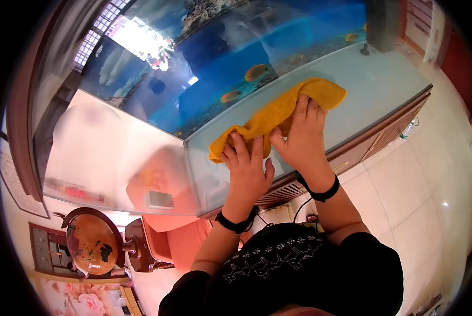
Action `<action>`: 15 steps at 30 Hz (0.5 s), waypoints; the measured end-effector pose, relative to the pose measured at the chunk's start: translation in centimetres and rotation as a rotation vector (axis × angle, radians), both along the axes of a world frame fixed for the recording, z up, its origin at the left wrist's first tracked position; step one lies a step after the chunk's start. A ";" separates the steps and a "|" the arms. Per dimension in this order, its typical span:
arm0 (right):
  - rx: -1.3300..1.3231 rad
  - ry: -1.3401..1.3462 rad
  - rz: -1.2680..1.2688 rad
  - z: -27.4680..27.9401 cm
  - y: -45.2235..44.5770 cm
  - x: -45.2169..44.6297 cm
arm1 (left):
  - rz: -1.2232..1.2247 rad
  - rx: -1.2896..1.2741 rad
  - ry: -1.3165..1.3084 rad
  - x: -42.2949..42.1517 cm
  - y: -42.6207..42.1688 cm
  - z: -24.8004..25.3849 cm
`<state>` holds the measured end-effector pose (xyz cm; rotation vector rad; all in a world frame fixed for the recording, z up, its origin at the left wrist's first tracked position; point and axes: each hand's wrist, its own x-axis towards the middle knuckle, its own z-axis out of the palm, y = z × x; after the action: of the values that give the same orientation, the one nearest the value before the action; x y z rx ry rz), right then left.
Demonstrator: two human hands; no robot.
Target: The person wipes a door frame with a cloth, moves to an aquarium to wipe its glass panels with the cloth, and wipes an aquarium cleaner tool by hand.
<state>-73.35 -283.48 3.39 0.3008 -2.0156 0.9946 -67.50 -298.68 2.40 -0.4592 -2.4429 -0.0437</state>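
A yellow cloth [273,113] lies bunched in a long strip across the pale glass bottom [375,87] of a fish tank. My left hand [246,168] rests on its near-left end, fingers spread over the fabric. Pressing on the cloth's middle and right part is my right hand [304,134], its fingers laid over the edge and its thumb out to the side. Both palms face down, and part of the cloth is hidden under the fingers. Behind it stands the tank's back panel [220,68], printed with a blue sea scene and orange fish.
A clear glass side wall [125,158] rises at the left. The tank's wooden cabinet [373,134] runs along my front, above the tiled floor [404,179]. A plastic bottle [407,129] stands beside the cabinet. Farther left are a round wooden stool [92,240] and a reddish chair [180,245].
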 end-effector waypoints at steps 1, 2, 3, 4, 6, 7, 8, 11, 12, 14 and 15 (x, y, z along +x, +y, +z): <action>0.036 -0.004 -0.017 -0.2 0.2 -0.1 | 0.025 -0.004 0.008 -0.1 0.2 -0.1; 0.073 -0.010 -0.034 -0.3 0.4 -0.2 | 0.037 -0.009 0.004 -0.1 0.4 -0.2; 0.069 -0.015 -0.021 -0.5 0.7 -0.3 | 0.057 -0.033 0.015 -0.1 0.5 -0.1; 0.098 0.003 -0.018 -0.8 1.0 -0.5 | 0.077 -0.055 0.026 -0.1 0.6 0.0; 0.127 0.014 0.003 -1.5 1.6 -0.8 | 0.111 -0.084 0.017 0.0 0.9 0.4; 0.152 0.005 -0.001 -2.1 1.9 -1.0 | 0.130 -0.110 0.011 0.1 0.9 0.5; 0.179 -0.008 -0.004 -2.8 2.1 -1.0 | 0.146 -0.111 -0.007 0.2 0.6 0.4; 0.251 -0.089 0.010 -4.8 2.9 -0.8 | 0.125 -0.168 0.003 0.5 -0.1 0.1; 0.259 -0.109 0.025 -5.5 3.0 -0.3 | 0.111 -0.189 -0.029 0.8 -0.4 0.1; 0.258 -0.305 0.102 -6.7 2.7 0.2 | 0.113 -0.209 -0.061 1.2 -1.2 -0.8; 0.261 -0.305 0.127 -7.3 2.4 0.4 | 0.099 -0.230 -0.141 1.4 -1.8 -2.1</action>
<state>-72.92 -281.03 -3.93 0.4431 -2.4363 0.8952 -66.09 -300.47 0.30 -0.4476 -2.6188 0.2579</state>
